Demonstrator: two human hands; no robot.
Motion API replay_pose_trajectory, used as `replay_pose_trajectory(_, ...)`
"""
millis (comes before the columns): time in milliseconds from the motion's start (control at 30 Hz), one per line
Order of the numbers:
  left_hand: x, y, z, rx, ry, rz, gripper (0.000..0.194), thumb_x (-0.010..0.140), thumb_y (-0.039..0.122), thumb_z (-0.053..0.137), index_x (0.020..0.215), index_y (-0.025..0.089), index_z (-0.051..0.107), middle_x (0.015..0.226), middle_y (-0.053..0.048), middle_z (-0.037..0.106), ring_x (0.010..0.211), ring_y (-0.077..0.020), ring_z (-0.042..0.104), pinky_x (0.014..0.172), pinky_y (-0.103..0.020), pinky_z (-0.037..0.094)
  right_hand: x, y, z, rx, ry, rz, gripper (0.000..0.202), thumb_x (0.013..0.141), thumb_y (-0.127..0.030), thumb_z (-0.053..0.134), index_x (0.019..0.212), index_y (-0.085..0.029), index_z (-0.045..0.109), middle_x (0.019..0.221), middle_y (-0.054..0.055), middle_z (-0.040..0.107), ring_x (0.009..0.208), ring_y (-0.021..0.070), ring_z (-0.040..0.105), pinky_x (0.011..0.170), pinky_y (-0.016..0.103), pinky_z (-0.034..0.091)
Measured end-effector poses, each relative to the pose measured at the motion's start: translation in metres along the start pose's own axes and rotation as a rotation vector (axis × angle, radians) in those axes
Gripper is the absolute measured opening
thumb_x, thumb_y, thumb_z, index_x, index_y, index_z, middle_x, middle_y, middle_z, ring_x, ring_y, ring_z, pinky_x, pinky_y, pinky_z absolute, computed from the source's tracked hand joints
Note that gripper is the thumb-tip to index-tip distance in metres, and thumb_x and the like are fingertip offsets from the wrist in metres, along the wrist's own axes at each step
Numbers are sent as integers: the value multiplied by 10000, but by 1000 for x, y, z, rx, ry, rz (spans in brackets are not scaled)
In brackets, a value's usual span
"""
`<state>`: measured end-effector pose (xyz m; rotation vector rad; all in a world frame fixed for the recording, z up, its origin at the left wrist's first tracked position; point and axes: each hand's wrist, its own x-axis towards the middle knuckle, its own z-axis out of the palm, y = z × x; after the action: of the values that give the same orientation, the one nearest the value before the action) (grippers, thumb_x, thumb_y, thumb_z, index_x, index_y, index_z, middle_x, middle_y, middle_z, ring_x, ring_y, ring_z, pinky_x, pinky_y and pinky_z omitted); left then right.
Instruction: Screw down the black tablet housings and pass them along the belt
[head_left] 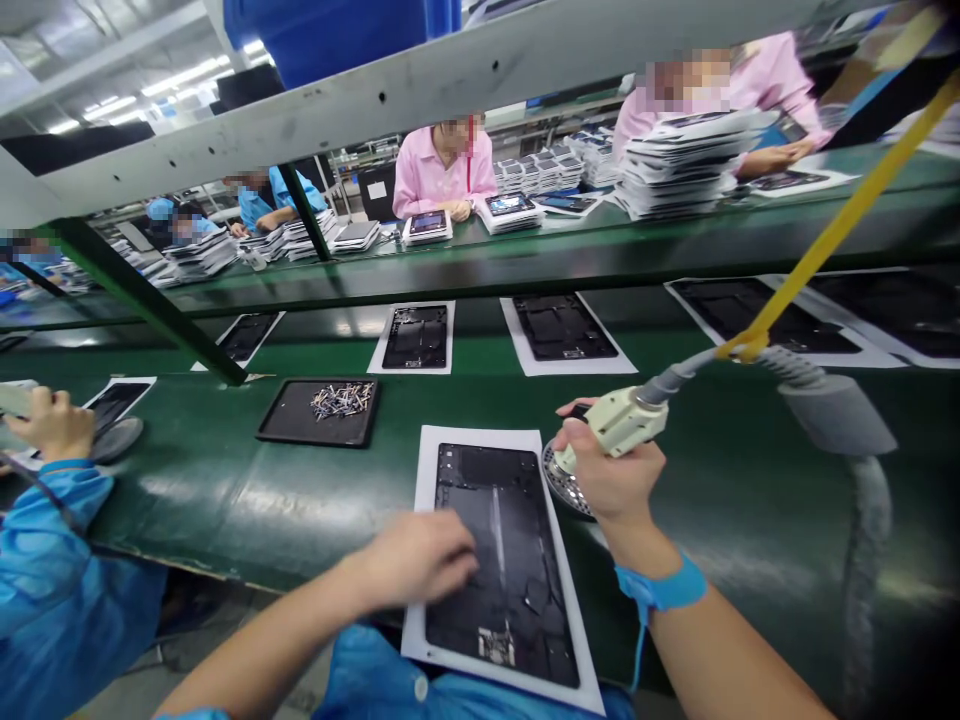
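Observation:
In front of me a black tablet housing (pixel 517 540) lies on a white sheet (pixel 426 470) at the bench edge. Over its left side is my left hand (pixel 420 560), fingers loosely curled and smeared by motion; whether it holds anything I cannot make out. My right hand (pixel 611 480) grips a pale electric screwdriver (pixel 626 418), its cable tied to a yellow strap (pixel 840 240). Partly hidden behind that hand, a round metal dish with holes (pixel 564 482) stands beside the sheet's right edge. A blue band (pixel 667 590) circles my right wrist.
A black tray (pixel 289 412) with a heap of small metal pieces stands left of the sheet. Further tablet housings (pixel 416 337) on white sheets line the strip behind. A co-worker's hand (pixel 56 425) is at the left; a green post (pixel 150 300) slants there. Co-workers sit opposite.

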<state>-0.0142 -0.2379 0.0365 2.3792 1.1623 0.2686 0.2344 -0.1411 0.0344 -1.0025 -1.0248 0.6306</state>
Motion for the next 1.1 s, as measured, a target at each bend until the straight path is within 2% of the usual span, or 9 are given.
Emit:
replay_pose_trajectory(67, -1, -41, -35, 139, 191, -237, 215, 976, 265, 513, 891, 215, 704, 892, -80, 725, 839, -218, 698, 737, -316, 531, 0, 0, 1, 2, 5, 6, 248, 761, -357, 814, 890, -179, 700, 738, 24, 715, 472, 131, 613, 479, 279, 529)
replay_pose_trajectory(167, -2, -103, -77, 330, 332, -490, 245, 985, 258, 495, 941, 213, 732, 976, -80, 715, 921, -212, 685, 823, -299, 524, -1, -2, 0, -14, 0, 24, 237, 763, -357, 806, 880, -179, 702, 714, 19, 712, 471, 136, 614, 481, 285, 536)
replay_pose_trajectory(233, -2, -133, -93, 429, 339, -619, 251, 987, 263, 503, 1003, 211, 748, 1054, -89, 714, 964, -223, 687, 842, -298, 526, 0, -3, -1, -43, -5, 24, 215, 761, -343, 800, 863, -180, 704, 667, 10, 699, 475, 145, 617, 495, 294, 546)
replay_pose_trajectory(333, 5, -154, -100, 512, 287, -694, 275, 998, 278, 502, 1080, 215, 757, 1128, -96, 710, 1029, -236, 687, 873, -300, 533, 0, -4, -1, -63, -7, 18, 181, 757, -306, 788, 861, -180, 710, 619, -2, 680, 474, 151, 622, 515, 301, 556)
replay_pose_trajectory(600, 38, -143, -109, 662, 9, -612, 341, 996, 176, 426, 1001, 179, 766, 1165, -152, 681, 1172, -284, 651, 915, -358, 553, 0, -2, -2, -57, -1, 44, 188, 743, -305, 794, 856, -177, 716, 601, -10, 670, 456, 142, 612, 492, 284, 541)
replay_pose_trajectory(767, 54, -137, -127, 626, -97, -603, 257, 877, 98, 514, 937, 114, 764, 1104, -204, 713, 1052, -300, 700, 912, -377, 547, 0, -2, -2, -64, 0, 38, 203, 748, -324, 802, 858, -177, 716, 617, -4, 680, 467, 144, 614, 505, 294, 551)
replay_pose_trajectory(867, 48, -136, -140, 556, -1, -600, 163, 814, 139, 582, 841, 145, 743, 958, -145, 747, 931, -274, 711, 846, -342, 537, 0, -3, -1, -57, 11, 40, 218, 747, -331, 810, 865, -177, 711, 624, 0, 684, 466, 147, 613, 498, 296, 551)
replay_pose_trajectory(967, 31, -126, -146, 261, 240, -576, 109, 796, 228, 610, 799, 174, 706, 789, -62, 729, 799, -217, 689, 762, -297, 520, 0, -3, 0, -43, 8, 46, 247, 761, -356, 808, 898, -178, 704, 646, 9, 694, 462, 152, 612, 480, 303, 546)
replay_pose_trajectory(1100, 14, -96, -126, -313, 358, -503, 238, 770, 398, 669, 844, 172, 682, 726, -18, 698, 680, -166, 652, 661, -266, 519, 0, -4, -1, -53, 3, 36, 239, 771, -360, 804, 895, -185, 697, 643, 2, 688, 460, 152, 611, 480, 310, 554)
